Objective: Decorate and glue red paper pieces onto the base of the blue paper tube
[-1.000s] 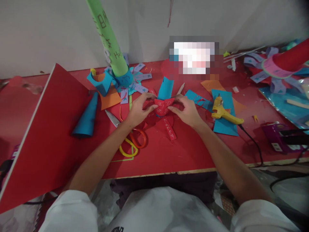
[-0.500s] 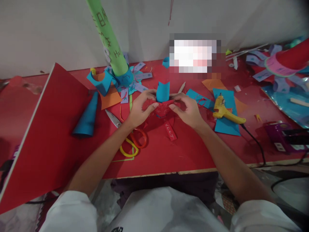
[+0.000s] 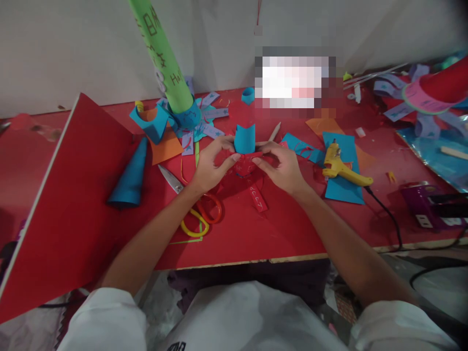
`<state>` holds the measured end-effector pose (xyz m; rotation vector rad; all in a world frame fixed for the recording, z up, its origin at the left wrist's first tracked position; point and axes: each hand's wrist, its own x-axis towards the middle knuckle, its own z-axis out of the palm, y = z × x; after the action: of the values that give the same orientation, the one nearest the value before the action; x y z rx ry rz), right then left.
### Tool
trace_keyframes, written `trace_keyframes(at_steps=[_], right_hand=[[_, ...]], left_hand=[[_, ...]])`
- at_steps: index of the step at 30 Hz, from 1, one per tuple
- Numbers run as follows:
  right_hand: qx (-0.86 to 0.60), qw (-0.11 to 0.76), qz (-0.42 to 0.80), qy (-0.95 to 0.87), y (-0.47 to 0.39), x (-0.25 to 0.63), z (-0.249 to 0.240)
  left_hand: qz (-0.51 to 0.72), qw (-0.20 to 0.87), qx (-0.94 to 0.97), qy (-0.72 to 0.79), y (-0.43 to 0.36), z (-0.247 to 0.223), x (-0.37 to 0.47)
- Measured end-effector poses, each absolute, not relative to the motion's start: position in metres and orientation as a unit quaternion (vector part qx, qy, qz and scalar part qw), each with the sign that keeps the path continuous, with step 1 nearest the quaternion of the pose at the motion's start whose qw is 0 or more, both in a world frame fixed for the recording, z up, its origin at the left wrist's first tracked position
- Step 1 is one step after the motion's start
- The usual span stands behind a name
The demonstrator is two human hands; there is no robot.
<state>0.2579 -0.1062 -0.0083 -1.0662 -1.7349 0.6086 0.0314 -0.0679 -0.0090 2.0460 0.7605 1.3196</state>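
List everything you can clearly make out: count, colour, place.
Red paper piece: 1, red, centre
Blue tubes: 2, blue, centre, back
Red strip: 1, red, centre
Scissors: 1, yellow and red handles, left centre
Glue gun: 1, yellow, right
Blue sheets: at least 2, blue, right
Blue cone: 1, blue, left
Board: 1, red, far left
Green tube: 1, green, back left
Red tube: 1, red, right
Purple box: 1, purple, right
Orange paper: at least 2, orange, both sides
Table: 1, red, underneath
Left hand: 1, bare, centre
Right hand: 1, bare, centre
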Motion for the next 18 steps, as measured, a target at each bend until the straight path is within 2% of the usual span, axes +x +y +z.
trace_keyframes(at_steps=[18], right_hand=[[-0.397, 0.519, 0.213, -0.726, -0.1041, 0.2580, -0.0136]], left_hand=[[0.478, 0.192, 0.819, 0.251, -0.0682, -0.0057, 0.0276]])
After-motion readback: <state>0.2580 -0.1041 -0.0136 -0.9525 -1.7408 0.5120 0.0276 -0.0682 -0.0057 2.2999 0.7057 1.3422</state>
